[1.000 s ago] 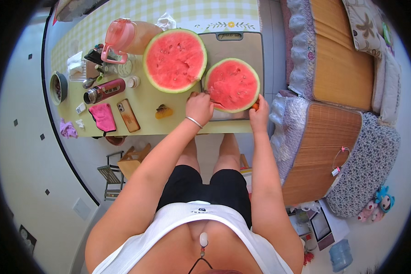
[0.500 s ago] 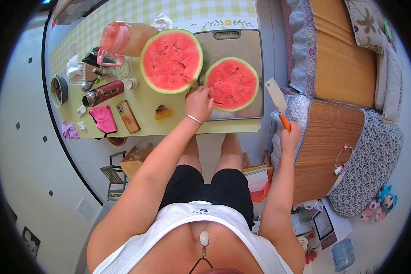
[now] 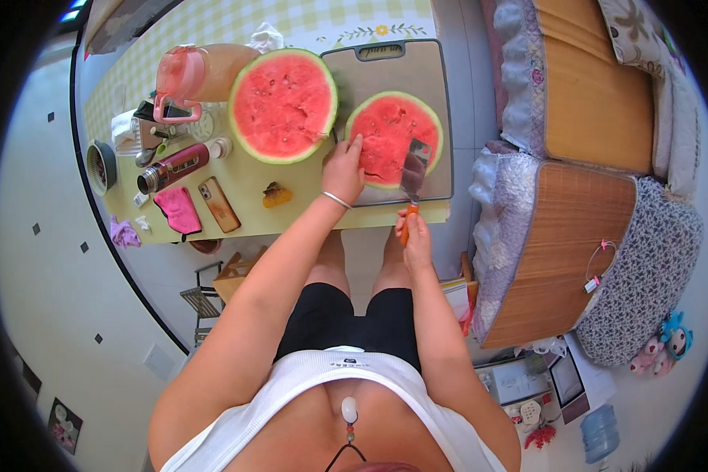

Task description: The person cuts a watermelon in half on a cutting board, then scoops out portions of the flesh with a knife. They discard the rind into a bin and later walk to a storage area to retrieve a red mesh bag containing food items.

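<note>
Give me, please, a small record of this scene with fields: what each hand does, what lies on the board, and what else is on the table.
left hand: left hand rests on the watermelon half, steadying it
right hand: right hand grips the orange handle of the knife, blade over the fruit's near edge
board: grey cutting board under that half
beside the board: second watermelon half, cut side up
table: yellow checked table with pink jug, dark red flask, phone, pink pouch

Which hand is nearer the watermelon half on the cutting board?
Left. The left hand rests on the near-left edge of the watermelon half. The right hand is off the board, gripping a knife whose blade reaches the melon.
</note>
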Demonstrator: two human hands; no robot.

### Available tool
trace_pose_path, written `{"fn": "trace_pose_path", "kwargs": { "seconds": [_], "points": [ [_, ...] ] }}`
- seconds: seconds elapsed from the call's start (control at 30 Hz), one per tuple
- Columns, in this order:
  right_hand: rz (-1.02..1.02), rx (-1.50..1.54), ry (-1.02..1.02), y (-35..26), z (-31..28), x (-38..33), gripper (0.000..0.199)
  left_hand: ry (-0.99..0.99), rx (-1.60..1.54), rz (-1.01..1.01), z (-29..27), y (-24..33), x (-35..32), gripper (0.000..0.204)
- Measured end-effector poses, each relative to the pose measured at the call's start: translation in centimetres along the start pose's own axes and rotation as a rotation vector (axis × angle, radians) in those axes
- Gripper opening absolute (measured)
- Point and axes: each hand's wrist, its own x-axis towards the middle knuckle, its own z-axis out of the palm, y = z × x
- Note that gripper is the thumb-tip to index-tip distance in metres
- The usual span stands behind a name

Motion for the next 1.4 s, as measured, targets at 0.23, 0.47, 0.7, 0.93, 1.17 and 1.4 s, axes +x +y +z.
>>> {"fn": "trace_pose_path", "kwargs": {
  "seconds": [0.23,0.47,0.7,0.93,1.17,1.4],
  "points": [
    [0.026,0.013,-0.032,1.3,1.9,0.6,0.032,-0.06,-0.022,0.036,-0.1,-0.8,0.6,0.055],
    [-0.111,-0.246,0.162,3.5,2.2,1.8,0.017,-0.072,-0.006,0.028,0.2,-1.2,0.9,0.057],
    [-0.247,-0.344,0.251,4.7,3.9,2.5,0.015,-0.08,-0.037,0.005,0.0,-1.0,1.0,0.056],
    [-0.206,-0.218,0.127,4.6,3.3,3.2,0.016,-0.084,-0.068,-0.002,0.2,-1.1,1.1,0.054],
    [-0.167,-0.292,0.072,3.8,2.1,3.2,0.013,-0.056,-0.067,0.02,0.2,-1.3,1.0,0.055],
    [-0.235,-0.486,0.041,2.2,0.3,2.0,0.018,-0.05,-0.087,0.007,0.7,-1.4,0.9,0.06]
  ]
}}
